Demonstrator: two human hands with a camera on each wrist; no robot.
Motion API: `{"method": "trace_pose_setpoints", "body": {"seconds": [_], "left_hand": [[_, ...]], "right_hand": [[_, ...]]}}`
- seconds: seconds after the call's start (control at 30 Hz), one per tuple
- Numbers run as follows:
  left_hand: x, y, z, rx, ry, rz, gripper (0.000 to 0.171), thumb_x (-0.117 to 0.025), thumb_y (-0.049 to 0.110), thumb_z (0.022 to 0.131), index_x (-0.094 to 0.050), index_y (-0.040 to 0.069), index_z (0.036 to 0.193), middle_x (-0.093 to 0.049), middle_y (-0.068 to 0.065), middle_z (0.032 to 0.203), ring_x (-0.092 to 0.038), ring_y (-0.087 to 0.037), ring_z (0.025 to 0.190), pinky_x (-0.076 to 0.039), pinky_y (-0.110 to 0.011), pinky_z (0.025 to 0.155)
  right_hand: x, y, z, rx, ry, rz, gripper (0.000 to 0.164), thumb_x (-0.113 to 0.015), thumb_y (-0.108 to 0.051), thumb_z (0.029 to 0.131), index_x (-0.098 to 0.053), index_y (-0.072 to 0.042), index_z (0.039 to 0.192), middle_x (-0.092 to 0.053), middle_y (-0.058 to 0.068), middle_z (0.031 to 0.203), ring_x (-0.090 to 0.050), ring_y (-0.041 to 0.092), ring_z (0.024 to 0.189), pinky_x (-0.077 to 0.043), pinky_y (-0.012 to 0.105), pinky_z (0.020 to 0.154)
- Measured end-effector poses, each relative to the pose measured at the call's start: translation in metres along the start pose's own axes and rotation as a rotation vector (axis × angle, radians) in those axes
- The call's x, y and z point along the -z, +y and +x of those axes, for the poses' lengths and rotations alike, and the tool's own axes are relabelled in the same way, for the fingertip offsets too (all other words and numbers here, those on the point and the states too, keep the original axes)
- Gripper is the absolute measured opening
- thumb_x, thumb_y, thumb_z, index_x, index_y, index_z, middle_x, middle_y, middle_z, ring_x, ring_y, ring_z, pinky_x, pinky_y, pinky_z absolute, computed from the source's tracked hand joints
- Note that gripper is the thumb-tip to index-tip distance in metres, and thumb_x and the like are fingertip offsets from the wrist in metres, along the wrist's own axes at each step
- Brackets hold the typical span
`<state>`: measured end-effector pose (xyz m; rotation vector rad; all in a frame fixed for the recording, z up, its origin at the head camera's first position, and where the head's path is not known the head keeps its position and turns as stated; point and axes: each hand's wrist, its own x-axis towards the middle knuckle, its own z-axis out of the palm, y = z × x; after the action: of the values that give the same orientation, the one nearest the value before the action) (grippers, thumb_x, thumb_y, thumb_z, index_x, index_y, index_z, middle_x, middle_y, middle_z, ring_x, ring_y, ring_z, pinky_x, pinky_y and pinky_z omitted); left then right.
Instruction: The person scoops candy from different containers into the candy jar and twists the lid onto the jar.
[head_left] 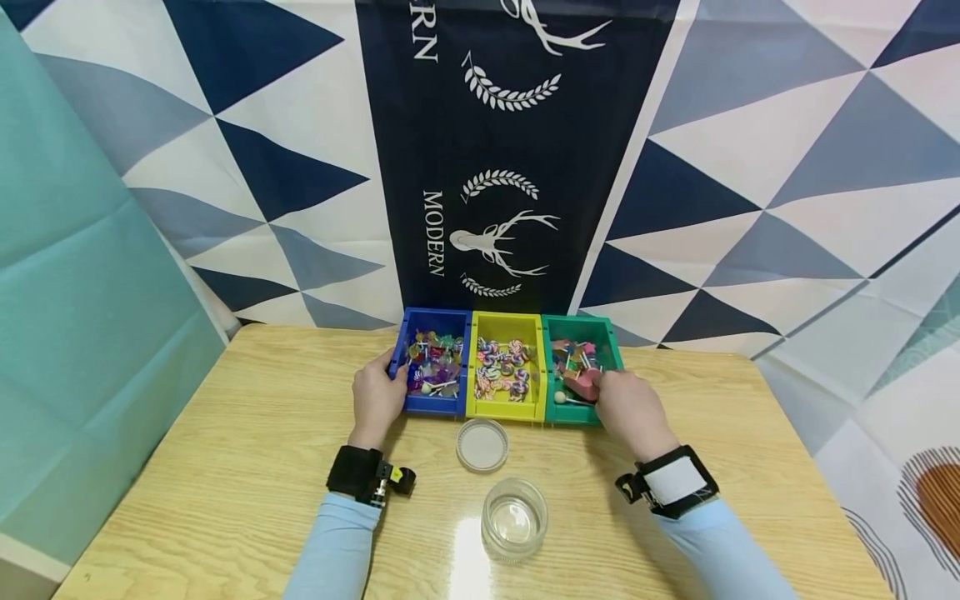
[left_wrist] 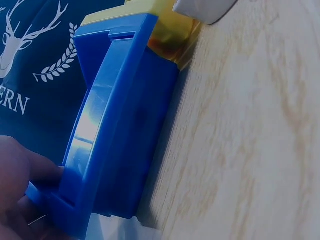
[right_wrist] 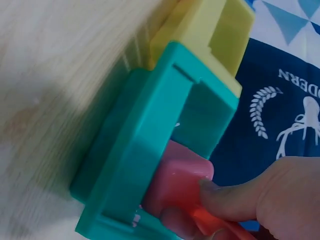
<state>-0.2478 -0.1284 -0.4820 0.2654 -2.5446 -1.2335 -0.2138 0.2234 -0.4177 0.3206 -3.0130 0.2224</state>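
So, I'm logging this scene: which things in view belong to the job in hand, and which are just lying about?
In use:
Pink scoop, in the right hand
Green bin, scoop head inside it
Blue bin, gripped by the left hand
Yellow bin between them, probably

Apparently lying by:
Clear jar and lid, untouched, possibly needed
Patterned wall cloth, just backdrop

Head view: bright, evenly lit; a white glare streak lies on the wooden table [head_left: 225, 467] just beside the clear jar [head_left: 514, 518]; wrist views: dimmer, with soft detail; a highlight marks the blue bin [left_wrist: 117, 125]; shadow borders the green bin [right_wrist: 132, 150] along the table.
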Motion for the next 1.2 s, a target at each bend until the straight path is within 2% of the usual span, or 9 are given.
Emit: {"method": "trace_pose_setpoints", "body": {"seconds": [0.3, 0.63, 0.83, 1.1, 1.2], "left_hand": [[0.0, 0.0, 0.001, -0.001, -0.011, 0.001, 0.041, -0.066, 0.015, 0.096, -0.061, -0.001, 0.134, -0.064, -0.023, 0.125, -0.062, -0.039, 0.115, -0.049, -0.053, 0.096], [0.0, -0.002, 0.001, 0.001, -0.008, 0.004, 0.04, -0.067, 0.016, 0.096, -0.063, -0.001, 0.132, -0.066, -0.022, 0.123, -0.063, -0.038, 0.114, -0.05, -0.052, 0.095], [0.0, -0.002, 0.002, 0.002, -0.011, -0.001, 0.04, -0.067, 0.016, 0.096, -0.063, -0.001, 0.132, -0.066, -0.023, 0.123, -0.063, -0.038, 0.113, -0.05, -0.052, 0.094], [0.003, -0.003, -0.001, -0.017, -0.004, -0.005, 0.039, -0.068, 0.013, 0.094, -0.064, -0.002, 0.13, -0.068, -0.023, 0.117, -0.065, -0.039, 0.108, -0.052, -0.052, 0.09], [0.002, -0.002, -0.001, -0.028, -0.005, -0.002, 0.039, -0.068, 0.013, 0.095, -0.063, -0.002, 0.13, -0.068, -0.024, 0.117, -0.066, -0.039, 0.107, -0.053, -0.052, 0.089]], "right_hand": [[-0.014, 0.004, 0.008, -0.013, -0.018, -0.035, 0.014, -0.063, 0.002, 0.087, -0.076, -0.004, 0.087, -0.064, 0.013, 0.073, -0.06, 0.026, 0.064, -0.054, 0.049, 0.055], [-0.027, -0.004, 0.016, 0.005, 0.057, -0.095, 0.019, -0.062, 0.001, 0.09, -0.079, -0.007, 0.092, -0.068, 0.018, 0.081, -0.065, 0.032, 0.075, -0.054, 0.052, 0.055], [-0.033, -0.008, 0.022, 0.005, 0.103, -0.108, 0.014, -0.063, -0.002, 0.093, -0.076, -0.005, 0.091, -0.064, 0.018, 0.077, -0.064, 0.034, 0.069, -0.054, 0.053, 0.053], [-0.053, -0.006, 0.028, -0.054, 0.024, -0.05, 0.017, -0.058, -0.004, 0.096, -0.068, -0.002, 0.11, -0.061, 0.026, 0.091, -0.061, 0.035, 0.064, -0.053, 0.051, 0.051], [-0.057, -0.005, 0.027, -0.079, 0.03, -0.028, 0.019, -0.056, -0.004, 0.098, -0.066, -0.002, 0.115, -0.06, 0.028, 0.097, -0.061, 0.036, 0.065, -0.054, 0.051, 0.053]]}}
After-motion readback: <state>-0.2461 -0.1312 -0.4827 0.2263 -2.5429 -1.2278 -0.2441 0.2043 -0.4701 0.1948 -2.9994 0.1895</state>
